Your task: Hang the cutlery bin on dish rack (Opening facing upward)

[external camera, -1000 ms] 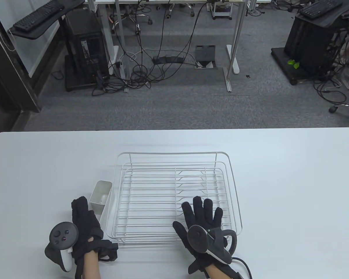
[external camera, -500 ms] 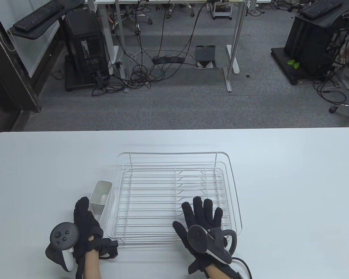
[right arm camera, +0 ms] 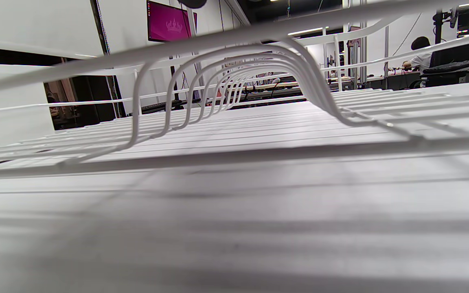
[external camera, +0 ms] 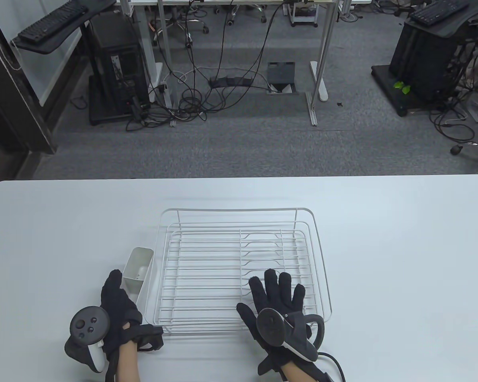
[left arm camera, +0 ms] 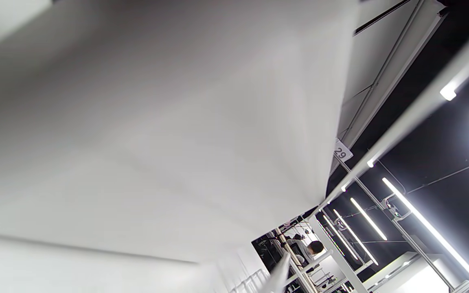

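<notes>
The white cutlery bin [external camera: 138,266] stands upright against the left side of the white wire dish rack [external camera: 223,246], opening facing upward. I cannot tell whether it hangs on the rack's rim. My left hand [external camera: 123,306] lies beside the bin's near left corner, fingers stretched along it and thumb apart by the rack's front left corner. The left wrist view is filled by a blurred white wall, seemingly the bin [left arm camera: 157,122], very close. My right hand [external camera: 277,294] rests flat with spread fingers on the rack's near right part. The right wrist view looks low across the rack's wires [right arm camera: 234,81].
The white table [external camera: 382,238] stretches to the right and behind the rack. Beyond its far edge are grey carpet, desk legs and cables [external camera: 223,83].
My left hand has shifted slightly right, closer against the bin. The right hand, the rack and the bin have not moved.
</notes>
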